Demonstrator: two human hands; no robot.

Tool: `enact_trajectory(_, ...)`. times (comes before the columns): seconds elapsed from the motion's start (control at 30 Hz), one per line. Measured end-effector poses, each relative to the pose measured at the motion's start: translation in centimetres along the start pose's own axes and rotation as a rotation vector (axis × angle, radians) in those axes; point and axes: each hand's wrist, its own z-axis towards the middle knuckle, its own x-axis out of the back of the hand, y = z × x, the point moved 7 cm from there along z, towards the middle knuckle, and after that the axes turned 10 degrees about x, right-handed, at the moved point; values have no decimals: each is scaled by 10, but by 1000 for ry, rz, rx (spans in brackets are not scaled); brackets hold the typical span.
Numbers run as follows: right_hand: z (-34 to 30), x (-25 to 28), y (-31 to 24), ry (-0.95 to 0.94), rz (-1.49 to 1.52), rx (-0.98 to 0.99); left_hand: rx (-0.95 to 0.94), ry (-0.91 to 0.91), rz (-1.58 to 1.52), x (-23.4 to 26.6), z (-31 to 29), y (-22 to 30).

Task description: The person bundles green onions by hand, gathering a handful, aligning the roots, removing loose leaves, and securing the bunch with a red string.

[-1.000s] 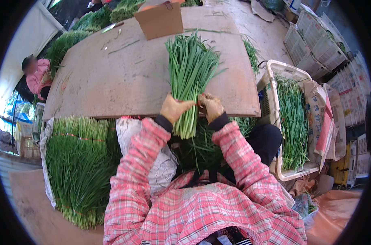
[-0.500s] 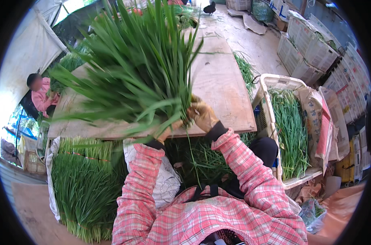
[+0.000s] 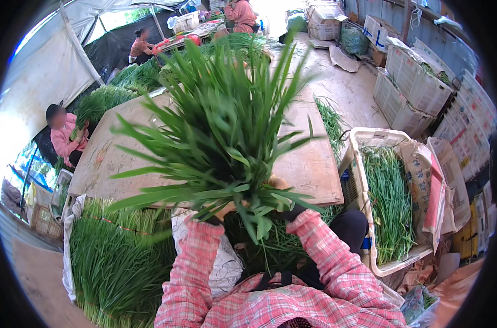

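Observation:
I hold a large bunch of garlic chives (image 3: 226,131) in front of me over the near edge of the wooden board (image 3: 314,142), its long flat leaves fanned out and partly blurred. My left hand (image 3: 225,210), in a tan glove, closes on the lower part of the bunch from the left. My right hand (image 3: 279,183), gloved the same way, grips it from the right. Drooping leaves hide most of both hands and the stem ends. Left of my left arm lie tied bundles of chives (image 3: 117,262) on a white cloth.
At my right stands a white plastic crate (image 3: 377,257) of green stalks lined with sacking. Stacked crates (image 3: 418,71) line the right wall. A person in pink (image 3: 65,136) sits at the board's left, holding greens; two others sit farther back. Loose leaves (image 3: 281,240) lie below the board.
The bunch has swung from leaning left to more upright and now spreads toward me, its leaves falling over my hands. Both hands have kept their grip and shifted slightly. More of the far background shows.

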Motion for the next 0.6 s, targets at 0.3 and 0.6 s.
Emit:
enact_trajectory(0.3, 0, -12, -94, 216, 204, -186, 23, -270, -276, -12, -4, 136)
enact_trajectory(0.6, -75, 1, 40, 410, 102, -631, 145, -33, 977, -16, 2, 1)
